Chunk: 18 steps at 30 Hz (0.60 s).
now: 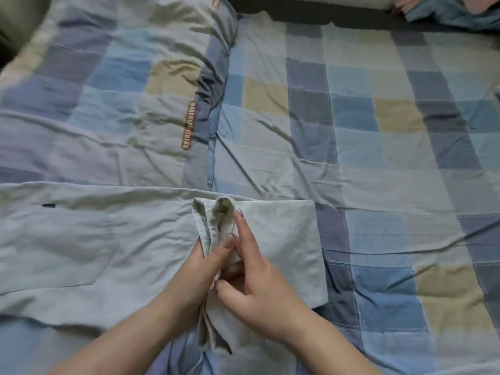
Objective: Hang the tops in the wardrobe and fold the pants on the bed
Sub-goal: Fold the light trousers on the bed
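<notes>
A: Where do the pale grey-green cotton pants (89, 239) lie?

B: Flat across the bed (378, 163), on its blue, beige and grey checked cover, running from the left edge of the view to about the middle. A small dark mark sits on the fabric near the upper left of the garment. The right-hand end is folded over into a flat rectangular panel with a straight right edge.

A: And the hands?

B: Both meet at the middle of the pants, where a ridge of the fabric is gathered up and stands above the flat part. The left hand (200, 269) grips that bunched ridge from its left side, thumb laid across the front of the cloth. The right hand (259, 280) is just beside it on the right, touching the same ridge. Its fingers (244, 228) are only partly curled: the index finger lies straight up along the fold, the thumb presses in low down, and the rest tuck against the cloth. So both hands are grasping the pants, not released.

A: Where does the ridge run?

B: From a looped top just above the right index fingertip, down between the two hands, to a loose tail hanging near the wrists.

A: Containers?

B: Cannot see any. There is a matching checked pillow (130, 85) at upper left, with a brown lettered tag, text too blurred to read. Some pink and blue fabric (443, 9) shows at the top right corner; cannot tell what it is.
</notes>
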### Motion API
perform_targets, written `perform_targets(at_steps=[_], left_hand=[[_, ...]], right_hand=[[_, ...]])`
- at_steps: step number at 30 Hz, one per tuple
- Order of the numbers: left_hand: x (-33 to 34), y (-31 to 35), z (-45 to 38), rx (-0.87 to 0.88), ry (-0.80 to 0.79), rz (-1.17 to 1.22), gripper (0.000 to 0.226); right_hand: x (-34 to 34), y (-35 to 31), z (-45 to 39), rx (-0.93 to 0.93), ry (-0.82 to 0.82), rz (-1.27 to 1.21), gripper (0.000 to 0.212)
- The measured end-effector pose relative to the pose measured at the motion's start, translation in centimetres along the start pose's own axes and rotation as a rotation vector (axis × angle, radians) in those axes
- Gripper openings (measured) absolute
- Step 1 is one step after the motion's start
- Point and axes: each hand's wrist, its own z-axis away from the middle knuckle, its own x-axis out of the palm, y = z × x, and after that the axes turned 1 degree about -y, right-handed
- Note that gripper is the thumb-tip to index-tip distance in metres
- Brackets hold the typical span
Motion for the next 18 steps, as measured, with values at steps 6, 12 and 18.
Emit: perform_targets(at_steps=[6,12,18], left_hand=[[-7.9,2.6,4.2,-0.037,0.004,-0.209,0.047],[-13.0,6.5,7.0,-0.003,-0.096,-0.537,0.054],[-20.4,10.0,9.7,-0.003,0.053,-0.398,0.037]], right_hand=[[2.0,-4.8,-3.8,-0.131,0.032,0.255,0.065],[2.7,-10.0,-10.2,-0.035,-0.157,0.376,0.072],[6.4,-14.4,-16.2,-0.022,-0.238,0.333,0.023]])
